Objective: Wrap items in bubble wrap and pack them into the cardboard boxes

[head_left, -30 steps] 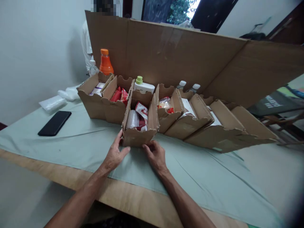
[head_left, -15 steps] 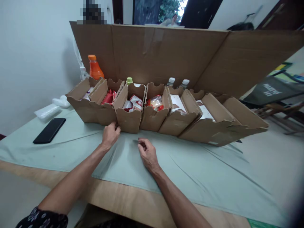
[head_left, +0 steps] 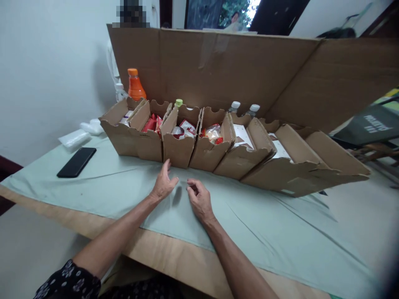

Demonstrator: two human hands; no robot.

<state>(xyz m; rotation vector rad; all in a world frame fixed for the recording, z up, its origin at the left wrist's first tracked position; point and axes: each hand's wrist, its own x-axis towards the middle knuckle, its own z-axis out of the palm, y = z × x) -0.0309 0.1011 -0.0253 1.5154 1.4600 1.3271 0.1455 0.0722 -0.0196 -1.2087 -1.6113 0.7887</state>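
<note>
1. Cardboard box (head_left: 177, 153) is standing in the row of boxes (head_left: 207, 160); squaring it well probably means pressing lightly and evenly, low on its front.
2. Left grip (head_left: 164, 182) is resting open, empty, fingertips at the box's lower front; contact unclear.
3. Right grip (head_left: 199, 199) is hovering loosely curled, empty; box is standing ahead, slightly left, apart.
4. Cloth (head_left: 246, 216) is covering the tabletop (head_left: 163, 247).

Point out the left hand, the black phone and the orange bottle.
Left hand (head_left: 162, 185): head view, on the back of the hand.
Black phone (head_left: 76, 162): head view, middle of its upper face.
Orange bottle (head_left: 136, 87): head view, on its body below the cap.
</note>
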